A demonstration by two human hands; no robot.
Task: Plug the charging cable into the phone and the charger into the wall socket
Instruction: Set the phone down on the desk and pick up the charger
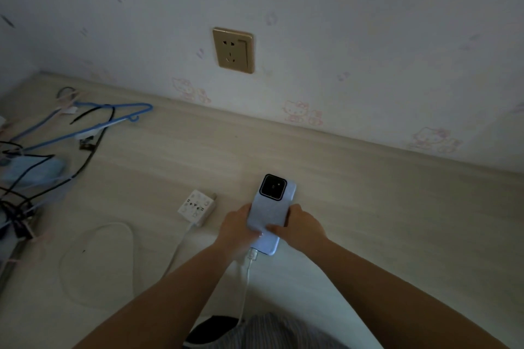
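Note:
A pale blue phone (pixel 272 207) lies face down on the light wooden floor, its black camera block toward the wall. My left hand (pixel 236 231) grips its left edge and my right hand (pixel 302 228) grips its right edge, thumb across the back. The white cable plug (pixel 251 255) sits in the phone's near end. The white cable (pixel 181 244) loops left over the floor to a white cube charger (pixel 196 207), which lies on the floor left of the phone, prongs pointing toward the wall. A gold wall socket (pixel 233 49) is above, with nothing plugged in.
Blue clothes hangers (pixel 93 122) and tangled black wires (pixel 25 176) lie at the left. A pale skirting board (pixel 312 136) runs along the base of the patterned wall. Striped clothing (pixel 269 331) shows at the bottom edge.

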